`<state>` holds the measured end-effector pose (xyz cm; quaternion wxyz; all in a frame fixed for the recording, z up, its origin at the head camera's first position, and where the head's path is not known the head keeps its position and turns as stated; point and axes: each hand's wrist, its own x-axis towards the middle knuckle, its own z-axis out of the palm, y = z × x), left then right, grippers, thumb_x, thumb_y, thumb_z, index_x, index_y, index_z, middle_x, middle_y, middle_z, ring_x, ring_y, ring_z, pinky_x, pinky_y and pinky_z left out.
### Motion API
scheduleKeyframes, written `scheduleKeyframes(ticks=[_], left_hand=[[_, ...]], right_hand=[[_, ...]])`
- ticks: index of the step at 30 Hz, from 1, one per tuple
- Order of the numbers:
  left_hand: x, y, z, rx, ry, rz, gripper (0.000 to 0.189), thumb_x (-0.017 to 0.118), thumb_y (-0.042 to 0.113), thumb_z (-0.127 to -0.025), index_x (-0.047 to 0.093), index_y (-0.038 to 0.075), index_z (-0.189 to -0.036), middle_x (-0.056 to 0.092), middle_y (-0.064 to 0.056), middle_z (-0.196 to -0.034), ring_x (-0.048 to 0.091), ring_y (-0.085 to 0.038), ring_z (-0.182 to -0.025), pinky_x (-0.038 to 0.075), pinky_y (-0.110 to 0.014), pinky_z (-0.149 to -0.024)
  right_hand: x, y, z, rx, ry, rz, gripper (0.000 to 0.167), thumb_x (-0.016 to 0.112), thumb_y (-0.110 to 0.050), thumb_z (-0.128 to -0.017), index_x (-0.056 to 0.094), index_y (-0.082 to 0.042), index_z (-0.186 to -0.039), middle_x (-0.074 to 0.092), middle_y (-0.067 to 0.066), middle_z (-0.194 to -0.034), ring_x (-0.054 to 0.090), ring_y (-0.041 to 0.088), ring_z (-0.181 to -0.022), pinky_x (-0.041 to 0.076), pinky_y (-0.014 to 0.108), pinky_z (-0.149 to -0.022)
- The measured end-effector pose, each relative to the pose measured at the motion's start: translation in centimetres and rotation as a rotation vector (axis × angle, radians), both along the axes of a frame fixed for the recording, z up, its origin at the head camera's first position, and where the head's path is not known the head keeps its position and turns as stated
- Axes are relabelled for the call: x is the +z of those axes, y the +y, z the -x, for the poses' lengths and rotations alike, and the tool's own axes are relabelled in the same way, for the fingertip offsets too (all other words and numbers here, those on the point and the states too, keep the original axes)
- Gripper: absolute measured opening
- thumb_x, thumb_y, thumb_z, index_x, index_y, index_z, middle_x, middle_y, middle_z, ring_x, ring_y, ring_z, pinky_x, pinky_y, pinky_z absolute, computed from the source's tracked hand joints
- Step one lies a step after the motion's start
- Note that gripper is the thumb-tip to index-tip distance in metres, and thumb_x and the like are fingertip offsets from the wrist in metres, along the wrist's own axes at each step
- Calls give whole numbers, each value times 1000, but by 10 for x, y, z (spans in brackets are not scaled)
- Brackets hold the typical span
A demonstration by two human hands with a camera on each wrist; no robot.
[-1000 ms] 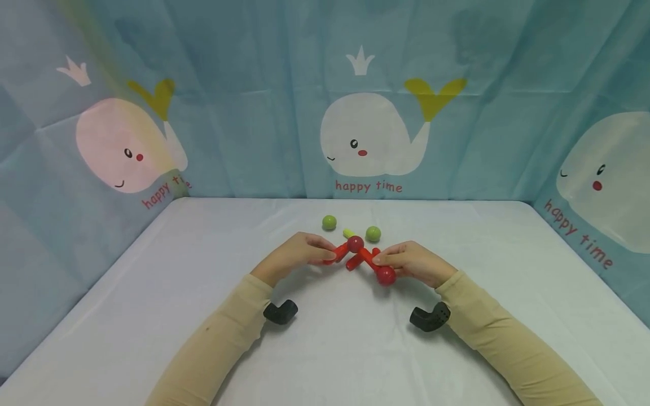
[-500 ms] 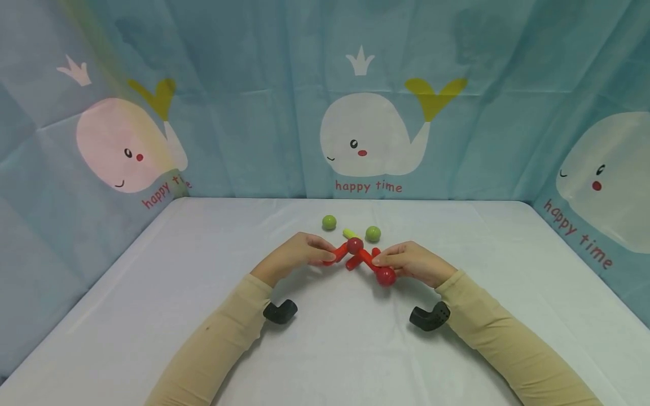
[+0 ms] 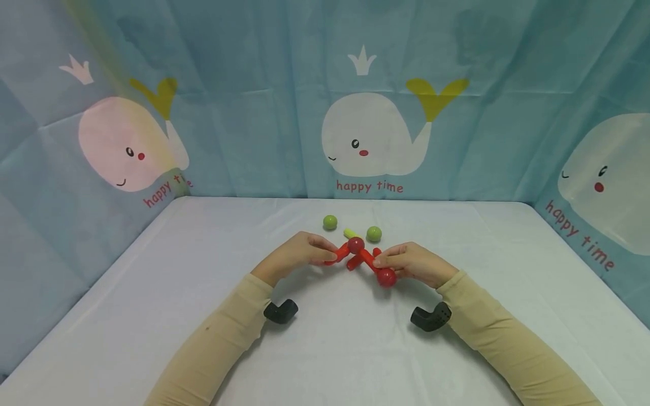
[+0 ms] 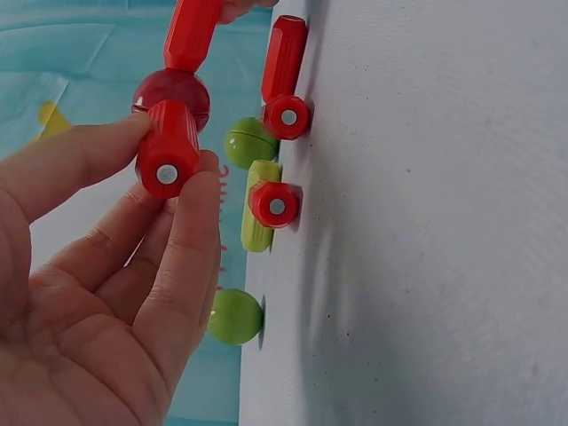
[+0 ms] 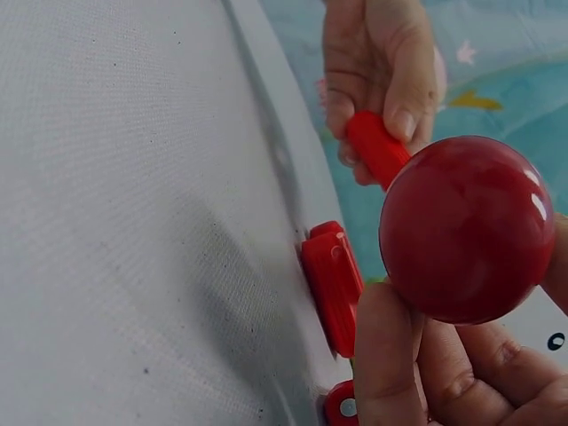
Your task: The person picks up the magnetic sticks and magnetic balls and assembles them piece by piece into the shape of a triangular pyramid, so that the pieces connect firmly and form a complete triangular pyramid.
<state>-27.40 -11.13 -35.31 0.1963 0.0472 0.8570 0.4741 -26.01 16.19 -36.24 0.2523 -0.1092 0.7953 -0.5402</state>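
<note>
Red rod [image 3: 343, 251] in left hand [image 3: 307, 249], ball [image 3: 356, 245] adjoining

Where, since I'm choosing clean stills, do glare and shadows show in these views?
Right wrist view: glare spots on the red ball, a soft shadow on the white table; left wrist view: a shadow band along the table; head view: soft shadows beside both sleeves, a yellowish streak on the blue backdrop.

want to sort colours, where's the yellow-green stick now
In the head view, the yellow-green stick lies on the white table, slightly right of centre, between the left green ball and right green ball; the upper red ball appears just below it.
</note>
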Motion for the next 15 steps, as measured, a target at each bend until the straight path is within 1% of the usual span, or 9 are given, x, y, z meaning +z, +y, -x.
scheduleKeyframes(ticks=[6, 15], left_hand=[[1, -1, -1, -8, -1, 2, 22, 71, 24, -89, 76, 17, -109, 74, 0, -100, 61, -18, -99, 45, -36, -90], [3, 0, -1, -19, 4, 14, 21, 72, 25, -89, 76, 17, -108, 74, 0, -99, 61, -18, -97, 46, -34, -87]], right_hand=[[0, 0, 0, 9, -13, 12, 34, 70, -26, -92, 71, 2, -111, 74, -2, -90, 66, 13, -86, 56, 29, -80], [0, 0, 0, 5, -20, 21, 33, 69, -24, -92, 71, 3, -112, 74, -2, -90, 66, 12, -84, 56, 28, -78]])
